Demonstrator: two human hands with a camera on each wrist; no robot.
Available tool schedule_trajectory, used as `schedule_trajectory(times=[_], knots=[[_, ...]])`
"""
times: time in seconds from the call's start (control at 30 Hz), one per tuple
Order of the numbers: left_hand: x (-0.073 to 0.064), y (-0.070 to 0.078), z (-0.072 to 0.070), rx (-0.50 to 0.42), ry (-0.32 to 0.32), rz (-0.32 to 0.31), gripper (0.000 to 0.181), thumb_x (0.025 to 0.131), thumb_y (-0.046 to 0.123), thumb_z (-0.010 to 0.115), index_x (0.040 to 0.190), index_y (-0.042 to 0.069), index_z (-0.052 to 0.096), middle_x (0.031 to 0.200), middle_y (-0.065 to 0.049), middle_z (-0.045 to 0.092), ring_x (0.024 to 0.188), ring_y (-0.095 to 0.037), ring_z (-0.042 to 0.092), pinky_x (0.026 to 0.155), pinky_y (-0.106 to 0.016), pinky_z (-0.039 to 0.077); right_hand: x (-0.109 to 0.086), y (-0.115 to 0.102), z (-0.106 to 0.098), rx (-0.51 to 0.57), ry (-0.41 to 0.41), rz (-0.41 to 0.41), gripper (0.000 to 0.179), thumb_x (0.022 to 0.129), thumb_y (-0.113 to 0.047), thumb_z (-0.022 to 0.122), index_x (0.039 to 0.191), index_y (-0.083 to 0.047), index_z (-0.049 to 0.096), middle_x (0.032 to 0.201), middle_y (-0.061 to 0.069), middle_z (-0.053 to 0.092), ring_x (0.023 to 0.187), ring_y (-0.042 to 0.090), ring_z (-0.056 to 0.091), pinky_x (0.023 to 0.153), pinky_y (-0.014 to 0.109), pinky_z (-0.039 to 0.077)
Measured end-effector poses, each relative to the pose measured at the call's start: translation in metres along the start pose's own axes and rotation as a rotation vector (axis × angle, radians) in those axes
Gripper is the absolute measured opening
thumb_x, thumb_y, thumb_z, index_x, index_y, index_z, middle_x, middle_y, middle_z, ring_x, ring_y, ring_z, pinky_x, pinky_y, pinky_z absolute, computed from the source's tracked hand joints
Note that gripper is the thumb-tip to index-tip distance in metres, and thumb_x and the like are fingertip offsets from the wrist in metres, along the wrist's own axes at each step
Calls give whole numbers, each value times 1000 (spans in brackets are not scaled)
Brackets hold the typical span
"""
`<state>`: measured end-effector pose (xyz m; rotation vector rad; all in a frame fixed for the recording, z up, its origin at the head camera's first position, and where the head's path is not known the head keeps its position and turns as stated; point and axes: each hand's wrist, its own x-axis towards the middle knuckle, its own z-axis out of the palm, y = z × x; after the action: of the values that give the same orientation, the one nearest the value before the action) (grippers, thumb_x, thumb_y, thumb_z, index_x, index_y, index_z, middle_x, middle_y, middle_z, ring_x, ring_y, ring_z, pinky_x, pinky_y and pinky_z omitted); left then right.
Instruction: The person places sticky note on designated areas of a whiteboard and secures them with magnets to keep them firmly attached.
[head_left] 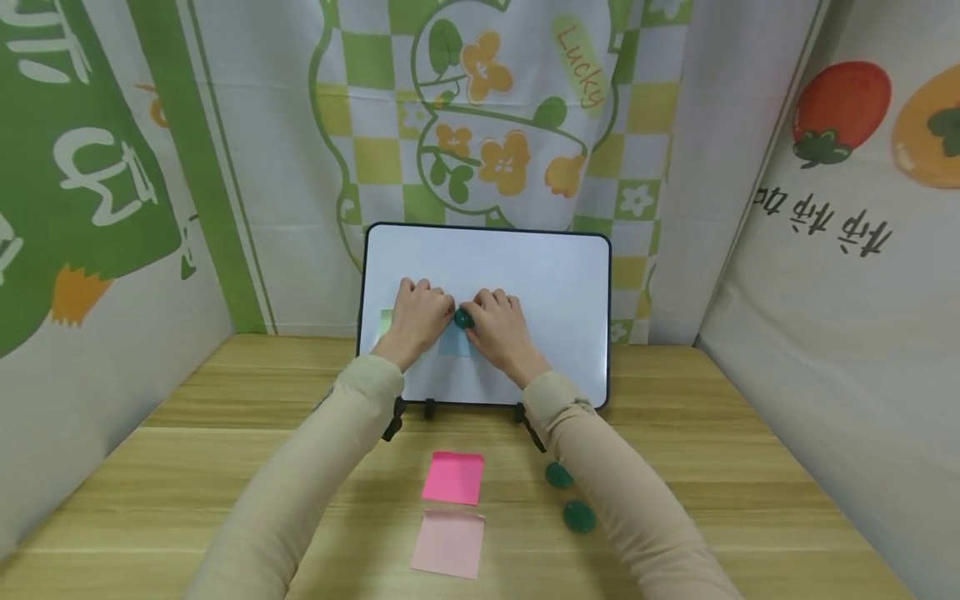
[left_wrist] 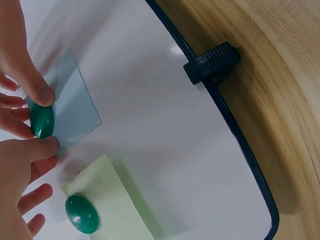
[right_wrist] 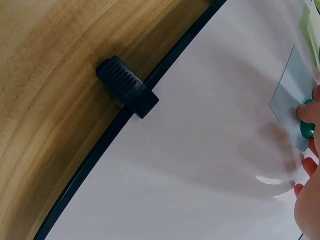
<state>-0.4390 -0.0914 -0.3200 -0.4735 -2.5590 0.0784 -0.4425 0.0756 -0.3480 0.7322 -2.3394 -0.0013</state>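
A glossy green oval magnet sits at the upper edge of a light blue sticky note on the whiteboard. My right hand pinches this magnet between thumb and fingers. From the other side, my left hand has its thumb on the note's upper corner, right at the magnet's edge, with the index finger close against it. In the left wrist view, a second green magnet lies on a pale green sticky note beside the blue one; my left forearm and hand partly cover that note in the head view.
Black clip feet support the whiteboard's lower edge on the wooden table. Nearer to me lie a bright pink sticky note and a pale pink one. Two green magnets lie beside my right forearm. A patterned curtain hangs behind.
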Motion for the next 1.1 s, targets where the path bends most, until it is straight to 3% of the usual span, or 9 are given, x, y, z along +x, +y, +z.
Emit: schedule_trajectory(times=[0.13,0.33,0.57,0.93,1.1], knots=[[-3,0,-1,-1,3,7,18,95,26,67,108,19,76,102,-3,74,89,-24,59,88,-43,43,-4,1,-2,-9,-7,-2,40,92,-31,70,129,-17,64,118,5,63,107,24,57,94,43,47],[-8,-4,-2,3,63,51,17,92,24,70,107,18,76,108,-3,70,100,-26,57,90,-42,43,-8,3,-4,-28,-13,-9,46,93,-34,70,134,-16,61,121,5,62,110,25,56,96,44,47],[-15,-6,-3,-19,112,105,19,88,24,75,106,16,77,108,-5,70,98,-26,59,87,-42,45,-15,9,-6,-13,6,-8,44,91,-33,71,131,-15,63,120,5,62,109,25,56,97,44,46],[-28,-7,-3,-67,93,111,25,88,27,75,111,16,75,113,-5,70,103,-26,60,91,-43,45,-28,15,-8,25,56,-32,36,92,-29,70,124,-14,67,114,6,65,107,26,57,93,43,47],[-33,-9,-3,-82,92,119,26,88,27,76,111,16,74,115,-5,69,106,-27,60,92,-44,45,-36,17,-8,52,38,-25,37,92,-31,70,125,-15,67,114,7,65,108,27,56,93,44,46]])
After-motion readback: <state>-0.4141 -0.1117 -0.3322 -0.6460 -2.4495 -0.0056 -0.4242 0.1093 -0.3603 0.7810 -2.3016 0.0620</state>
